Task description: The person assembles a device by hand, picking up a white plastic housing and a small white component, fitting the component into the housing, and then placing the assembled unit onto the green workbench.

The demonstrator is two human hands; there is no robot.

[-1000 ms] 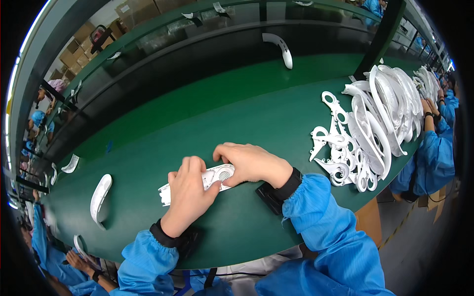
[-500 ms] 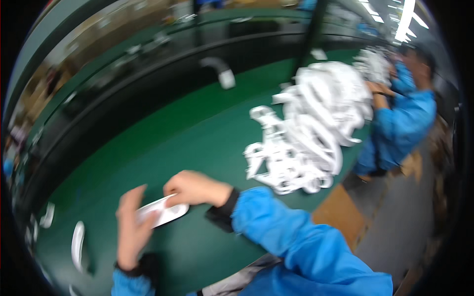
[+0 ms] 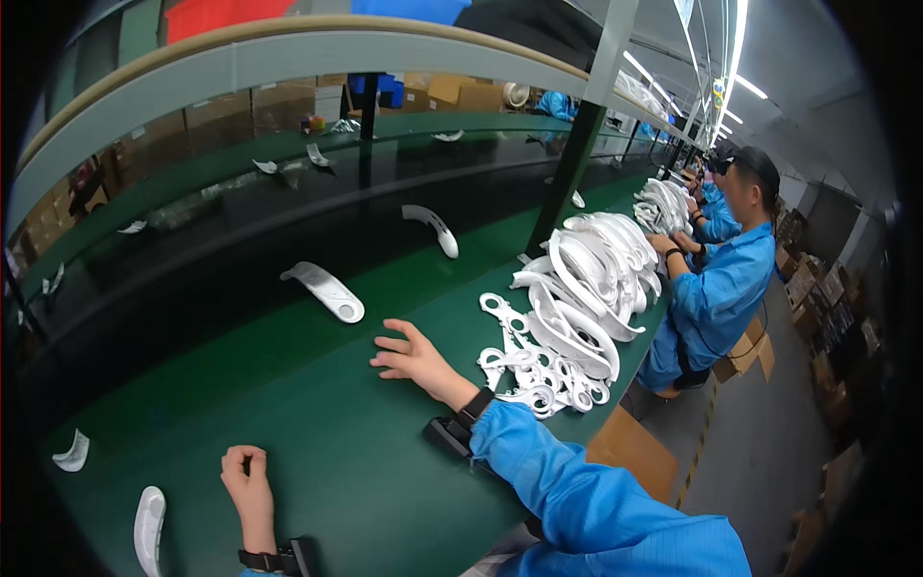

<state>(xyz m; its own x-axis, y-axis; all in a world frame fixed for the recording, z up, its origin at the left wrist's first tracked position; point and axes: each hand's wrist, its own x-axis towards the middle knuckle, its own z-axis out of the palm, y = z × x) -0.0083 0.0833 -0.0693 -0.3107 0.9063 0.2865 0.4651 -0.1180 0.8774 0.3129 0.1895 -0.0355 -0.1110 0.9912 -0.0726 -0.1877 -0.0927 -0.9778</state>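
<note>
My right hand (image 3: 413, 361) reaches out over the green table with its fingers spread and nothing in it. Just beyond its fingertips lies a long curved white plastic part (image 3: 332, 291) with a round hole at one end, apart from the hand. My left hand (image 3: 248, 471) hovers over the near left of the table, thumb and fingertips curled together in a pinch. Whatever it may hold is hidden. Another curved white part (image 3: 149, 529) lies to the left of that hand. Small ring-ended white pieces (image 3: 538, 370) form a loose pile to the right of my right hand.
A tall heap of curved white parts (image 3: 596, 269) stands behind the ring pieces. Single white parts lie along the belt, one near a dark post (image 3: 577, 163). A co-worker in blue (image 3: 721, 279) handles parts at the far right. An open cardboard box (image 3: 630, 457) is below the table edge.
My right hand has let go of the white part and moved right, leaving it farther away on the belt. My left hand has come off the part, moved lower and curled its fingers. The view has shifted.
</note>
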